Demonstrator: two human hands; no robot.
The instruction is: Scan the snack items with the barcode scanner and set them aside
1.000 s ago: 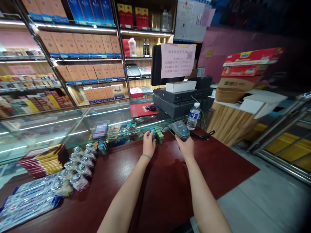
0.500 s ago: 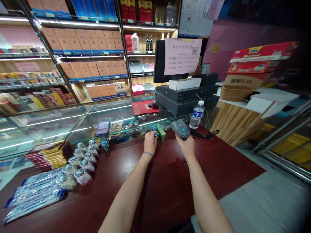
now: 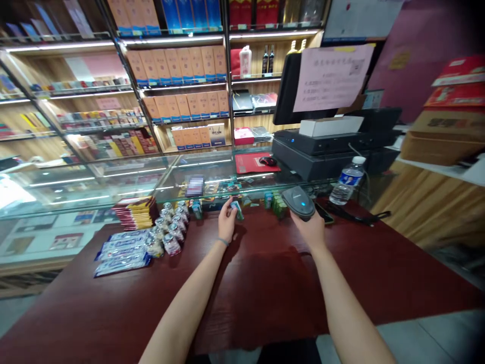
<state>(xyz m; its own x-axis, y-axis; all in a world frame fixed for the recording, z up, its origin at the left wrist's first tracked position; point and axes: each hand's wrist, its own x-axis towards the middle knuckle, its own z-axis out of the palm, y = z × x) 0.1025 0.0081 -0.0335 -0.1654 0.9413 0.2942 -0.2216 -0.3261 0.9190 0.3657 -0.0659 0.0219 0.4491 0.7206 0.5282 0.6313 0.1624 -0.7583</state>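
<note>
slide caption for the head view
Right hand holding a scanner, left hand holding a small pack, over a dark red counter.

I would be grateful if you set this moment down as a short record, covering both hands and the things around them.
Left hand: holds a small blue-green pack
Right hand: grips a grey handheld scanner, blue light showing
Between the hands: small green packs, near the scanner
Left side: lidded jars in rows, beside flat blue-and-white packets
Right side: capped clear bottle with a blue label
Behind: black monitor bearing a pink sheet
Surface: dark red table
Unclear: the small packs' lettering
</note>
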